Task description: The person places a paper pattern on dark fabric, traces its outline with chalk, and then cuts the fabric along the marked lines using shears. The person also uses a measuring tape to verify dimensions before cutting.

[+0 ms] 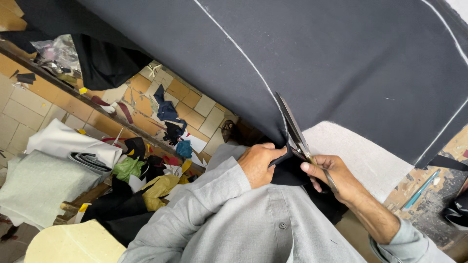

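A large dark cloth (341,58) with white chalk lines lies spread over the table. My right hand (329,175) holds a pair of metal scissors (294,127). The blades point away from me and sit at the cloth's near edge, on a chalk line. My left hand (258,163) is closed on the dark cloth's edge just left of the scissors, touching the handles. Both arms are in grey sleeves.
A white padded sheet (365,156) shows under the cloth. A teal pen (421,189) lies on the worn tabletop at the right. On the tiled floor to the left are several fabric scraps (146,170) and folded pale cloth (63,146).
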